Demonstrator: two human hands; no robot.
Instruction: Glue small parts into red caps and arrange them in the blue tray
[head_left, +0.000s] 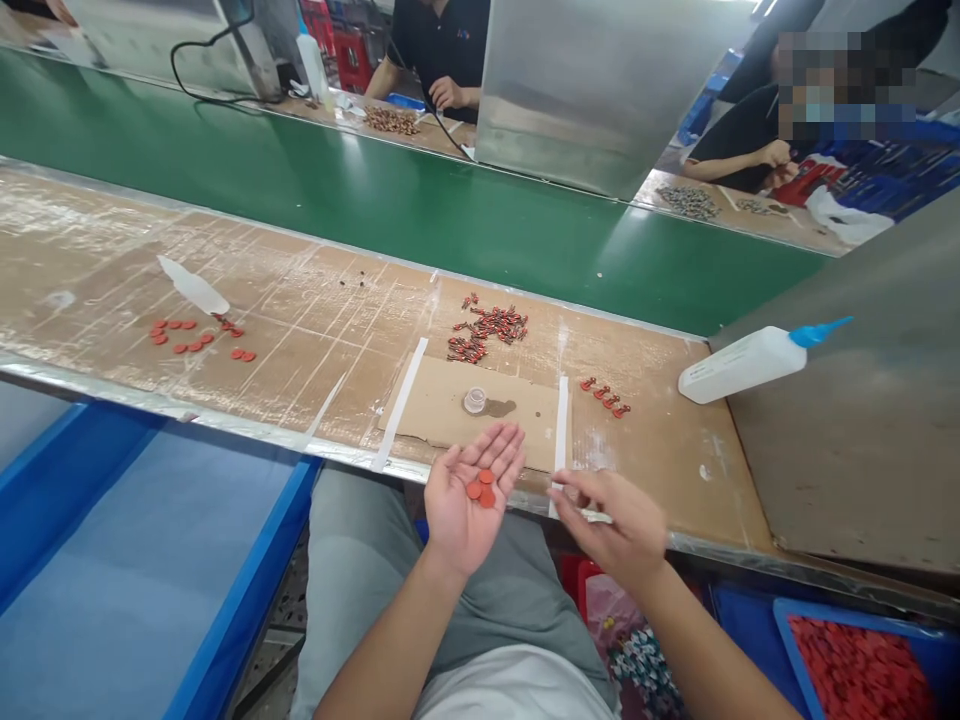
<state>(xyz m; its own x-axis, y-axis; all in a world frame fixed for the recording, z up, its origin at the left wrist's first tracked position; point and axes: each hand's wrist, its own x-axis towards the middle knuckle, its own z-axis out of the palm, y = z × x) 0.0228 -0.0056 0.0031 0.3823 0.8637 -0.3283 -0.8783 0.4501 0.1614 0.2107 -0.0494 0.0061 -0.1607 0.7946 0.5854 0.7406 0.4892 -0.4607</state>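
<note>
At lower centre of the frame, three red discs (481,488) were carried on the upturned left hand (459,505), fingers spread wide; just to its right, a thin pale stick (598,516) was pinched in the right hand (619,528), fingers narrowed

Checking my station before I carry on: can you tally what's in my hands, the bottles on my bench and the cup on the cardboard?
Discs in left hand: 3
White piece in right hand: 1
Bottles, one left, one right: 2
Cup on cardboard: 1
Total: 7
</note>
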